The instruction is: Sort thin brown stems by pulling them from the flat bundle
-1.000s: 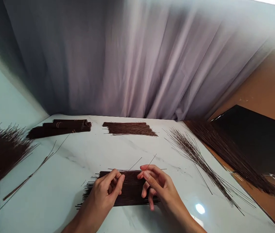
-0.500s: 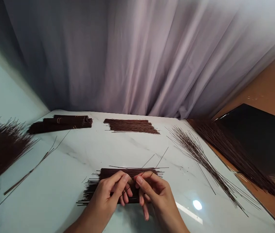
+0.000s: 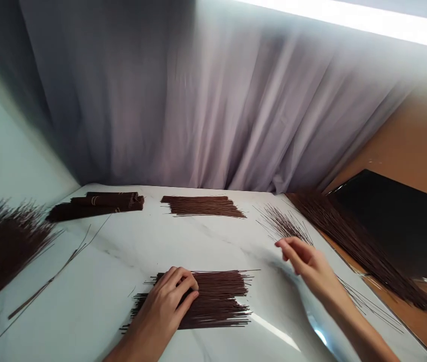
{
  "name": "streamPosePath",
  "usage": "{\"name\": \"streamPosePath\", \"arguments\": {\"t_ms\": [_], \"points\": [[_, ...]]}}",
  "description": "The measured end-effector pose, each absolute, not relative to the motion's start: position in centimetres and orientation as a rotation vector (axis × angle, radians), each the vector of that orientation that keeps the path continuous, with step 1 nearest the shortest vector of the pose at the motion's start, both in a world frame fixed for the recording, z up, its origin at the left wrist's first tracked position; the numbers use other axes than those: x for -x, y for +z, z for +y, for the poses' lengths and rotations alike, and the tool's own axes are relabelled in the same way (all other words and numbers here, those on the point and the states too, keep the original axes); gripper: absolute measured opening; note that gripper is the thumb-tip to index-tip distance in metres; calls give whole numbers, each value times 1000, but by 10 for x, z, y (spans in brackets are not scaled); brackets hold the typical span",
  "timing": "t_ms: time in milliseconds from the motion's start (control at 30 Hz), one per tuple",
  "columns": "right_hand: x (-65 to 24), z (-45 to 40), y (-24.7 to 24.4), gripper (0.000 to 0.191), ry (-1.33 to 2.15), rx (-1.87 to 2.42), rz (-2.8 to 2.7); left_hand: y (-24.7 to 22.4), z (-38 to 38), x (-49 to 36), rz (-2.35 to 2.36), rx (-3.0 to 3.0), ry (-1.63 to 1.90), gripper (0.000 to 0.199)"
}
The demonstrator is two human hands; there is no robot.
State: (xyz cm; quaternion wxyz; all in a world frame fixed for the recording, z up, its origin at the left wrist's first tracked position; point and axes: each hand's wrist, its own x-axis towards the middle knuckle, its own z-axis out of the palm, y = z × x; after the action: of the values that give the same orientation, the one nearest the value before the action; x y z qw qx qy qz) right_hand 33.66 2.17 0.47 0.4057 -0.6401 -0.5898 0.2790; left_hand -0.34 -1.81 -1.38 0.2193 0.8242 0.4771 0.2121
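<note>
My left hand lies on the left part of a pile of thin dark brown sticks, fingers curled down and the thumb close to the fingertips. The pile lies crosswise on the white table, with uneven ends. My right hand is raised to the right, thumb and fingers pinched together. Whatever is between those fingertips is too small to make out. Behind it a loose spread of thin brown sticks lies on the table, partly hidden by the hand and forearm.
Tied brown bundles lie at the back left, a flat stack of sticks at the back middle. A thick brown mass and some loose strands are at left. Long sticks lie beyond the right edge beside a black panel.
My hands were together over the pile, fingertips close. The right hand has moved away to the right towards the loose sticks; the left has settled onto the pile. The view has tilted up slightly.
</note>
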Motion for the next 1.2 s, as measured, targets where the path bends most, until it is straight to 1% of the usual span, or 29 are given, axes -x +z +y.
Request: {"name": "streamPosePath", "arguments": {"t_ms": [67, 133, 233, 400, 500, 600, 667, 733, 800, 833, 933, 1033, 1100, 1200], "points": [[-373, 34, -1, 49, 433, 1794, -1568, -18, -19, 3, 1290, -2348, 589, 22], [-398, 40, -5, 51, 299, 1911, -1551, -24, -19, 4, 1282, -2413, 604, 23], [-411, 40, -8, 56, 306, 1941, -1478, -32, -20, 4, 1295, -2474, 635, 24], [-408, 36, -11, 54, 283, 1903, -1420, -30, -22, 3, 1327, -2465, 590, 26], [-413, 38, -16, 58, 256, 1936, -1393, -29, -20, 3, 1339, -2488, 598, 24], [-418, 38, -22, 59, 184, 2007, -1349, -32, -17, 6, 1318, -2508, 641, 16], [-415, 36, -26, 62, 39, 2052, -1314, -32, -16, 7, 1312, -2509, 653, 18], [-404, 36, -28, 63, -195, 2030, -1335, -32, -15, 7, 1322, -2517, 659, 22], [-383, 41, -28, 55, -373, 1916, -1484, -31, -16, 5, 1340, -2543, 667, 24], [-369, 47, -27, 49, -400, 1843, -1597, -31, -15, 4, 1355, -2565, 673, 24], [-323, 76, -25, 31, -326, 1654, -1919, -32, -15, 0, 1409, -2649, 669, 25], [-277, 118, -26, 20, -270, 1531, -2114, -29, -14, -2, 1447, -2701, 623, 22], [-252, 146, -28, 18, -264, 1485, -2195, -26, -13, -1, 1456, -2694, 609, 18], [-224, 179, -33, 25, -285, 1478, -2267, -27, -11, 3, 1477, -2663, 645, 19]]}}
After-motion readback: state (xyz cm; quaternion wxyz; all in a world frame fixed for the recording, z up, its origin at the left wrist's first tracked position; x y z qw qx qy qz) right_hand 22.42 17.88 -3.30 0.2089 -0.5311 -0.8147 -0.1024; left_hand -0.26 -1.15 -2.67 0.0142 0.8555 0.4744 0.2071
